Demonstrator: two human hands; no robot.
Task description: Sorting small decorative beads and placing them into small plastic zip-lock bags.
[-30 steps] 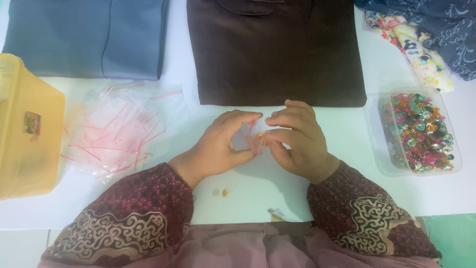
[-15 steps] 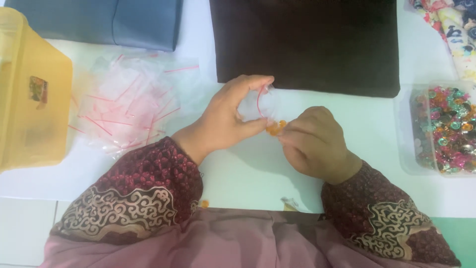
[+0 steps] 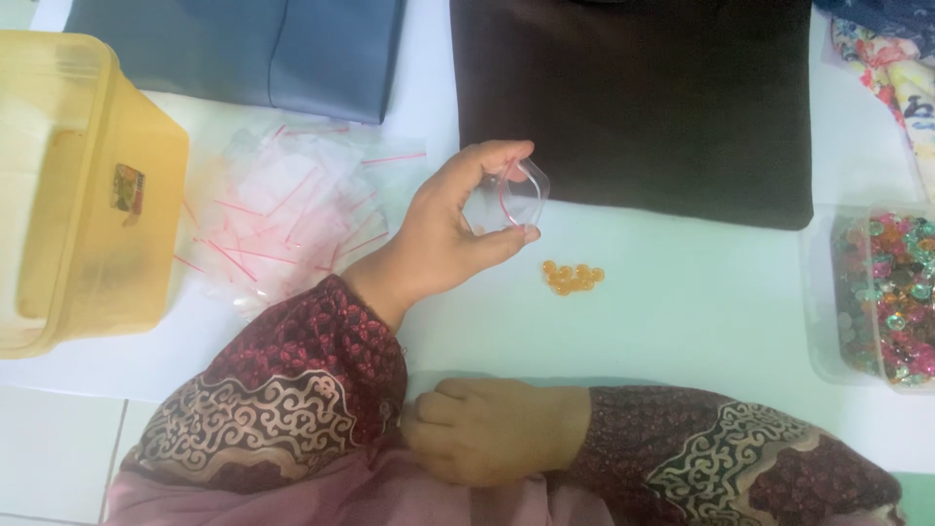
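Small clear bag, red-striped at the mouth, is pinched open by left hand; right hand is curled shut, empty-looking, near orange beads.

Soft, even daylight-like light over a white table, picture a little soft.

From my remote seat I see a bright scene with no hard glare; the light seems to fall from above, toward 12 o'clock, but I cannot tell the source. Shadows are weak: a pale grey band lies under the right hand and sleeve at 6 o'clock, and a thin one under the left hand. The brown cloth at 12 o'clock is dark and shows little detail. The clear bag gives only faint shine. The bead box at 3 o'clock and the yellow container at 9 o'clock look slightly blurred.
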